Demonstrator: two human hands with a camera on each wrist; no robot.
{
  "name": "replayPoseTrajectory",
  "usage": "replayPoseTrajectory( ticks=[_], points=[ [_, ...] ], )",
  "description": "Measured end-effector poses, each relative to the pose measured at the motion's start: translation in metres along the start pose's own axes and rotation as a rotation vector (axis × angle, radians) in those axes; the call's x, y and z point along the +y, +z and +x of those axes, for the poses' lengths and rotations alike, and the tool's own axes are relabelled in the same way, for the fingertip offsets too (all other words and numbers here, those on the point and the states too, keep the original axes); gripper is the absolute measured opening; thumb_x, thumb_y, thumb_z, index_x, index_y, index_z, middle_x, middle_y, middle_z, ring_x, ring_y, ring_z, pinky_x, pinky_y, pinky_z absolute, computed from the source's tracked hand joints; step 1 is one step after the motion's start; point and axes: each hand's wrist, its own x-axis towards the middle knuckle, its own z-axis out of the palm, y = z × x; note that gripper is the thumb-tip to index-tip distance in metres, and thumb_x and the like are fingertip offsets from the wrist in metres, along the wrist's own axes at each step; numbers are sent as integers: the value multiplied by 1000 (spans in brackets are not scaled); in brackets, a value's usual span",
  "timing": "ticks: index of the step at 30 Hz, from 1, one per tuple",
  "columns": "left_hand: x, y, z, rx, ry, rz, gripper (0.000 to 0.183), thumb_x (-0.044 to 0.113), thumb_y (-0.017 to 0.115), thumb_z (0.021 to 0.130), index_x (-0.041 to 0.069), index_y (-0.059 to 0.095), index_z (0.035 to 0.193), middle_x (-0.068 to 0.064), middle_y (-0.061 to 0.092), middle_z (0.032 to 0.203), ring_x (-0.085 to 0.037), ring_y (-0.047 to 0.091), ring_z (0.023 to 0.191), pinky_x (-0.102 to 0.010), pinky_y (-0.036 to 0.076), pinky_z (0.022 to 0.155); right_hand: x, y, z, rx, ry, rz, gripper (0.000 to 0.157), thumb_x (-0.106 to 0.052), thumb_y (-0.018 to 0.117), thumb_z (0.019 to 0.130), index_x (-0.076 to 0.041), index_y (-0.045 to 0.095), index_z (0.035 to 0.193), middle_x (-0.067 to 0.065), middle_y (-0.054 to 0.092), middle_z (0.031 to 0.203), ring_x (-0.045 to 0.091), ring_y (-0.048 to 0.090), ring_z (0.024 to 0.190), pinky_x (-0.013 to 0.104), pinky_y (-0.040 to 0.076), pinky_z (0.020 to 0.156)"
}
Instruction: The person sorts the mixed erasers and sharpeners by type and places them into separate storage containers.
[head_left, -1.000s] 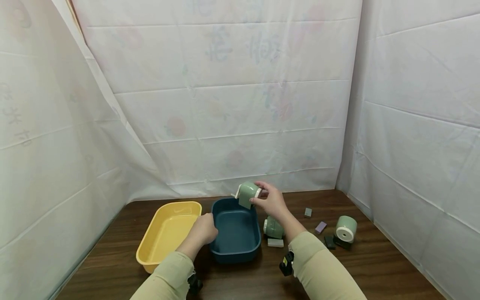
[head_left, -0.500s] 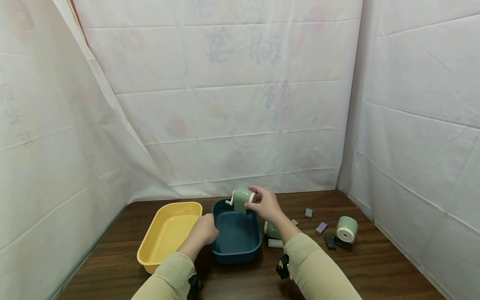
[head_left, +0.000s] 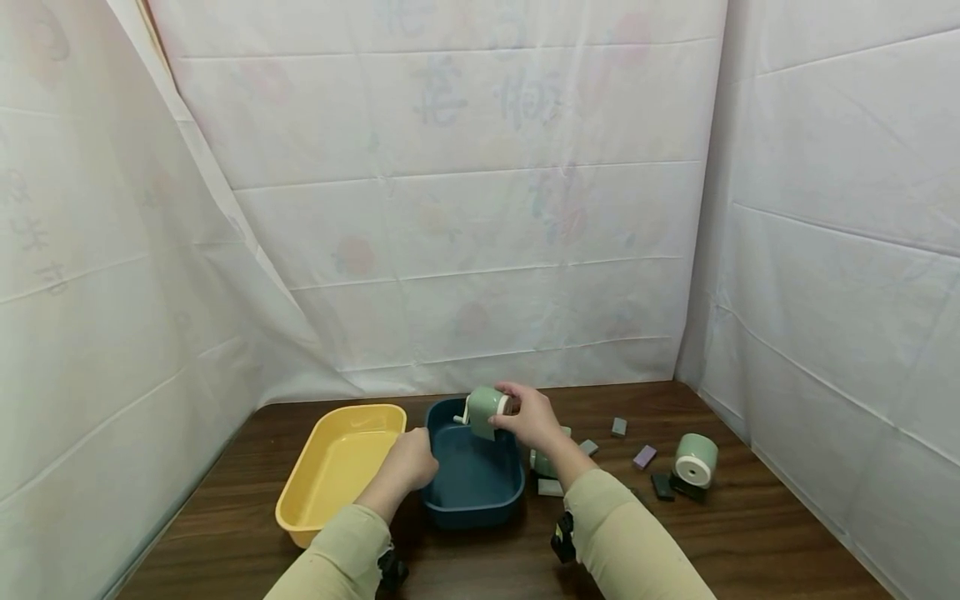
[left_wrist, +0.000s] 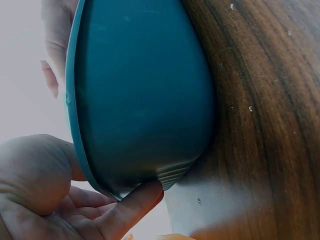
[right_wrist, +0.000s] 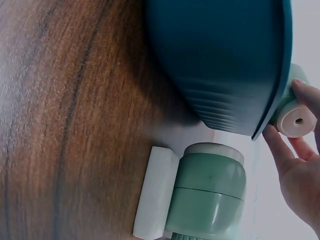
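My right hand (head_left: 531, 419) holds a green pencil sharpener (head_left: 482, 410) with a white crank, thumb and fingers around its pale end. The sharpener hangs tilted over the far right part of a dark blue plastic basin (head_left: 468, 479). At the basin's left rim, my left hand (head_left: 408, 461) pinches the edge; the left wrist view shows a finger (left_wrist: 134, 207) against the outer wall. Beside the basin's right side lies a second green sharpener (right_wrist: 207, 192), partly hidden by my right forearm in the head view. A whitish block (right_wrist: 156, 192) lies against it.
A yellow basin (head_left: 291, 500) stands to the left of the blue one. On the right lie a third green sharpener (head_left: 695, 458), a purple block (head_left: 644, 457), a dark block (head_left: 662, 487) and small grey blocks (head_left: 618, 427). White cloth (head_left: 480, 250) hangs behind the table.
My right hand has moved the sharpener left and lower, from above the basin's far right rim to inside its outline. My left hand stays at the rim.
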Motion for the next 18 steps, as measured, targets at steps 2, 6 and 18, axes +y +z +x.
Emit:
replayPoseTrajectory(
  ticks=[2, 6, 18],
  points=[
    [0, 1, 0, 3, 0, -1, 36, -4, 65, 86, -16, 59, 119, -24, 65, 105, -28, 60, 83, -41, 56, 71, 0, 0, 0, -7, 11, 11, 60, -18, 82, 88, -10, 59, 143, 10, 62, 129, 24, 63, 103, 40, 58, 82],
    [0, 1, -1, 13, 19, 2, 38, -5, 64, 86, -17, 58, 121, -26, 65, 108, -29, 61, 85, -42, 56, 72, -2, -1, -2, -9, 20, 16, 56, -19, 79, 91, -12, 59, 142, 10, 61, 132, 27, 63, 112, 43, 57, 88],
    [-2, 0, 0, 8, 10, 11, 44, -5, 65, 84, -18, 56, 126, -30, 64, 117, -30, 63, 93, -45, 57, 78, -8, -6, 3, 13, -11, 16, 49, -22, 76, 94, -15, 61, 139, 8, 61, 133, 26, 61, 121, 47, 52, 98]
  ],
)
